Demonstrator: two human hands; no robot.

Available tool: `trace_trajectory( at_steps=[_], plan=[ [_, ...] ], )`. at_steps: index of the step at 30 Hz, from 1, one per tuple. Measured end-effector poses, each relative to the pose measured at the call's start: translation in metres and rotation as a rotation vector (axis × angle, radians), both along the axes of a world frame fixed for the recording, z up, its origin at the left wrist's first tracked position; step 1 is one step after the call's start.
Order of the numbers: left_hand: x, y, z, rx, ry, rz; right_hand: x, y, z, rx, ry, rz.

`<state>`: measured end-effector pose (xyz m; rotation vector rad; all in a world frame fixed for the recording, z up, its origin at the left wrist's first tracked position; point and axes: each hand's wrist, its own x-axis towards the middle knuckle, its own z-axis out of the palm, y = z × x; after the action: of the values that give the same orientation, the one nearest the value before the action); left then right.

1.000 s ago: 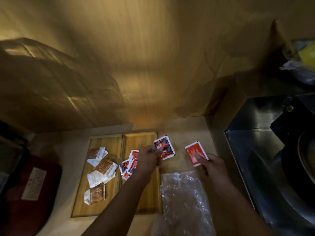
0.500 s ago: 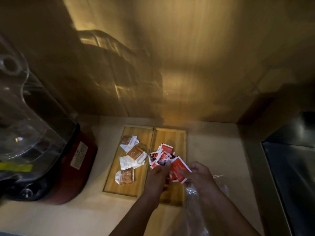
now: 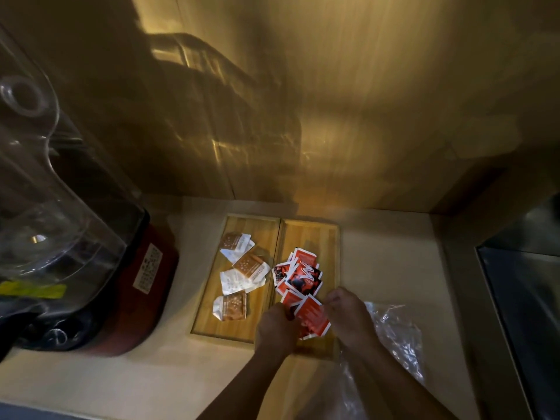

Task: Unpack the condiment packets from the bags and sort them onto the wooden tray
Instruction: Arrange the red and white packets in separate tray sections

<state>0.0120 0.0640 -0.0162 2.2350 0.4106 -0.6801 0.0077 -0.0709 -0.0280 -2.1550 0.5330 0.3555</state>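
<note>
The pale counter [image 3: 388,262] carries a wooden tray [image 3: 312,237], a clear plastic bag [image 3: 397,338] and a red-based blender [image 3: 121,298].

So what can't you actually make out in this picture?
Head view only.
Print on the red packets: too small and blurred.
Near end of the right compartment of the wooden tray: covered by the left hand and right hand.
Contents of the plastic bag: glare, and the right forearm crosses it.
The blender: cut off by the left edge.

I've brought my right hand [image 3: 345,316] with its red packet [image 3: 312,316] in from the tabletop [image 3: 385,268] to the near end of the tray's [image 3: 306,234] right compartment, meeting my left hand [image 3: 277,325], whose black-and-red packet [image 3: 303,275] now lies on the pile [image 3: 288,289].
</note>
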Motion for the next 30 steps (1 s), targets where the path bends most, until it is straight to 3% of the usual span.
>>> trace_trajectory(
  at_steps=[5, 8, 14, 30],
  plan=[
    [0.003, -0.001, 0.0, 0.155, -0.176, -0.14, -0.001, -0.032, -0.002, -0.332, -0.227, 0.001],
    [0.002, -0.005, -0.005, 0.247, -0.321, -0.299, 0.003, -0.052, -0.004, -0.445, -0.137, 0.07],
    [0.0, -0.011, -0.022, 0.372, -0.344, -0.518, 0.0, -0.07, -0.01, -0.57, -0.026, 0.093],
    [0.01, -0.002, -0.027, 0.357, -0.452, -0.473, 0.016, -0.078, -0.015, -0.434, 0.176, 0.349]
  ],
)
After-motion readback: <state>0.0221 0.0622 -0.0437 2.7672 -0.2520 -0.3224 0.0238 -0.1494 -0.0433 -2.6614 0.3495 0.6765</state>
